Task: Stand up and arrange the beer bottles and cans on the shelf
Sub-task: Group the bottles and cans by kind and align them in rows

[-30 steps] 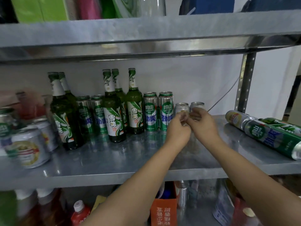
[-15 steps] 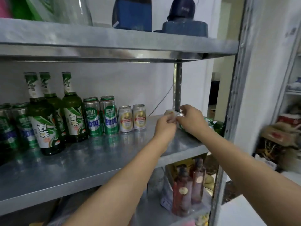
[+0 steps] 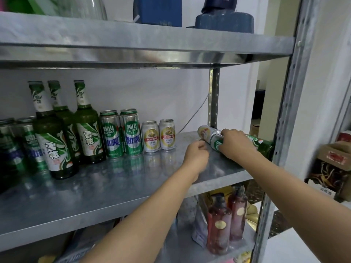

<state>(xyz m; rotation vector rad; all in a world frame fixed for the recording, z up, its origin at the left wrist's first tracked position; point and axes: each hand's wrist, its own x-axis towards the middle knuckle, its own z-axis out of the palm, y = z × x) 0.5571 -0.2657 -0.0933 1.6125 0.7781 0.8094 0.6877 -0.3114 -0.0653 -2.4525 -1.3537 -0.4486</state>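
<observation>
On the metal shelf (image 3: pixel 117 188) stand three green beer bottles (image 3: pixel 87 130), two tall green cans (image 3: pixel 121 133) and two short gold-labelled cans (image 3: pixel 158 136) in a row along the back wall. At the right end a gold can (image 3: pixel 204 130), a green-and-white can (image 3: pixel 215 142) and a green bottle (image 3: pixel 265 148) lie on their sides. My right hand (image 3: pixel 235 145) grips the lying green-and-white can from above. My left hand (image 3: pixel 197 155) hovers just left of that can, its fingers curled with nothing in them.
More green cans (image 3: pixel 28 143) stand at the far left, partly behind the front bottle. A shelf post (image 3: pixel 213 99) rises behind the lying cans. Two pink pump bottles (image 3: pixel 228 219) stand on the shelf below. Blue containers (image 3: pixel 224 21) sit on the shelf above.
Both hands left the two short gold cans, which now stand alone, and moved right to the lying cans. My right hand now holds the lying green-and-white can; the view swung right.
</observation>
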